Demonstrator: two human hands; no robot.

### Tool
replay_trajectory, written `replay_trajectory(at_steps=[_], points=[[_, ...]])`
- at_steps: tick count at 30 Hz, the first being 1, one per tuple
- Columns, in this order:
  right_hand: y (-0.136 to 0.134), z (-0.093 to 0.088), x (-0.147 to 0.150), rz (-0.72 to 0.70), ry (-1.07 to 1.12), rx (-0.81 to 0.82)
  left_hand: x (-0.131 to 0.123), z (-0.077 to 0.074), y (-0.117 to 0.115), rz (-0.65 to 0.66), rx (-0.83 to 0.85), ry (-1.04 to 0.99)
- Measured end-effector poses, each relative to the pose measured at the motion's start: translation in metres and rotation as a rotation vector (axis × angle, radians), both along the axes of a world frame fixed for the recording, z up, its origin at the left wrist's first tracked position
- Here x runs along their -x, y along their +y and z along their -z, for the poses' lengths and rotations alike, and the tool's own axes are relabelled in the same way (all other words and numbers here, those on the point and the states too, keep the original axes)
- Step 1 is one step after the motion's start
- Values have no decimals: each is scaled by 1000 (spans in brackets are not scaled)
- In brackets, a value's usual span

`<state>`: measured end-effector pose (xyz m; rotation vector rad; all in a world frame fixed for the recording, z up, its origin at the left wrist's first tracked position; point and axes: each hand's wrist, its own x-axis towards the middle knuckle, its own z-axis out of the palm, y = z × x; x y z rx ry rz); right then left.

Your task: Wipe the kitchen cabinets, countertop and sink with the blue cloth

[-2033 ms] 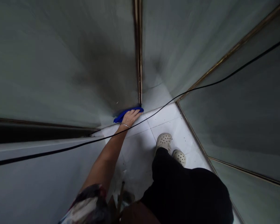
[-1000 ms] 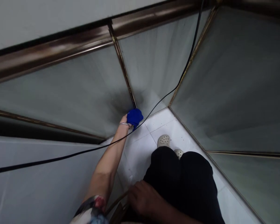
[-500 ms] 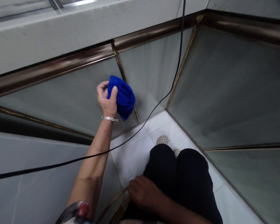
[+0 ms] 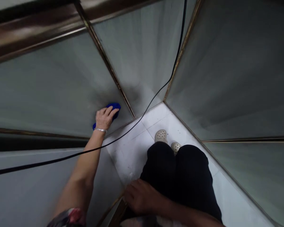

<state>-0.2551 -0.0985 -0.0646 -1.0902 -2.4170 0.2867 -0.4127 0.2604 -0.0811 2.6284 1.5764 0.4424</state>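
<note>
My left hand [image 4: 104,118], a silver bracelet at its wrist, is closed over a blue cloth [image 4: 115,106]. Parts of the cloth show past the fingertips and beside the wrist. It is pressed to the lower part of a greyish-green cabinet panel [image 4: 49,91], left of a brown metal divider strip [image 4: 109,67]. Down by my lap, my right hand [image 4: 137,194] is curled next to a brown wooden-looking edge [image 4: 117,209]. Its fingers are dark and partly hidden, so what they hold, if anything, does not show.
A black cable [image 4: 123,136] runs across the view, over my left forearm. White floor tiles [image 4: 130,151] lie below, with my beige clogs [image 4: 161,135] on them. More panels [image 4: 239,78] stand close on the right. A pale smooth surface [image 4: 30,186] is at the left.
My left hand has moved down the panel with the cloth, which is now flattened under the fingers. The view has tilted downward. My right hand stays by my lap.
</note>
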Motion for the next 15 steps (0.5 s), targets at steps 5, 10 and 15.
replay_trajectory(at_steps=[5,10,15], points=[[-3,15,7,21,91,3,26,40,-36,-69,308,186],[-3,18,11,34,125,-28,49,58,-77,-369,505,359],[10,1,6,-26,70,-30,55,54,-119,-472,794,463]])
